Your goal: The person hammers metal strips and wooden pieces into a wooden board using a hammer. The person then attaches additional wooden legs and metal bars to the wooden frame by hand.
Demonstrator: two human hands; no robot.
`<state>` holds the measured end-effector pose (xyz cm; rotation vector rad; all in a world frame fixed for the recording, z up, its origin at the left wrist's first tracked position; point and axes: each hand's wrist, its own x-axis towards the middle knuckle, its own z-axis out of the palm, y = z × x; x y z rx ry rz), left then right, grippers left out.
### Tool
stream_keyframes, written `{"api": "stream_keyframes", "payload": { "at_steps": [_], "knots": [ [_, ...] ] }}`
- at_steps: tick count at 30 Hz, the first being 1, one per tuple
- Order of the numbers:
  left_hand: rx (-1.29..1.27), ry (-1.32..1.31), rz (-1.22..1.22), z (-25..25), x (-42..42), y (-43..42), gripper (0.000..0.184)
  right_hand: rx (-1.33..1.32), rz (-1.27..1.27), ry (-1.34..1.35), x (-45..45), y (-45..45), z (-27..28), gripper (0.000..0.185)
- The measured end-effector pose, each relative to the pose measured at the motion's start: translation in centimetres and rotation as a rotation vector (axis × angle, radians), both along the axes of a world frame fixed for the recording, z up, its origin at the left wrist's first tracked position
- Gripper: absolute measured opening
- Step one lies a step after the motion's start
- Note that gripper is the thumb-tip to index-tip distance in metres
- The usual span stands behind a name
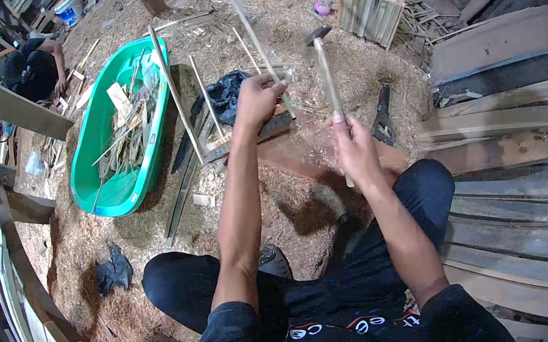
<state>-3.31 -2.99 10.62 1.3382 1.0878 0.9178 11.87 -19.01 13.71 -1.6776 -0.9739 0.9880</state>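
My right hand [355, 146] is wrapped round the wooden handle of a hammer [327, 74], whose dark head is raised at the far end. My left hand [261, 101] is closed, thumb and fingers meeting at a long wooden strip [246, 26] near its lower end. That strip is one side of a slatted wooden frame, along with another long strip [173, 91] and thinner sticks [206, 97]. A dark metal bar [275, 126] lies along the frame's near end. Whether a nail sits between my left fingertips is too small to tell.
A green plastic tub [82, 158] of wood scraps stands left, beside a black plastic bag [229, 95]. A slatted wooden crate [372, 9] is at the back right. Planks [503, 123] cover the right side. Another person [32, 68] crouches far left. A dark tool [383, 115] lies near my right hand.
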Motion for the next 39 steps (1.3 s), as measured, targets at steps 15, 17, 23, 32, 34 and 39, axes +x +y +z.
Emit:
{"api": "stream_keyframes", "payload": {
  "at_steps": [15,17,23,32,34,39],
  "knots": [
    [-0.067,-0.623,-0.275,3.4,-3.3,-0.5,0.044,0.189,-0.077,0.030,0.0,0.7,1.5,0.032],
    [-0.099,-0.615,-0.301,0.2,-2.9,0.0,0.043,0.167,-0.072,-0.008,-0.2,0.6,1.6,0.033],
    [-0.133,-0.565,-0.205,-8.1,-4.0,0.4,0.037,0.114,-0.050,-0.021,-1.0,0.5,1.6,0.036],
    [-0.164,-0.581,0.138,-12.2,-7.6,0.8,0.032,0.085,0.003,0.064,-2.2,0.7,0.7,0.034],
    [-0.141,-0.617,0.107,-12.2,-7.6,1.3,0.033,0.041,0.002,0.033,-2.4,0.9,1.1,0.034],
    [-0.045,-0.510,0.153,-11.8,-6.3,0.9,0.029,0.125,0.011,-0.135,-1.6,1.4,-0.5,0.032]
  ]
}}
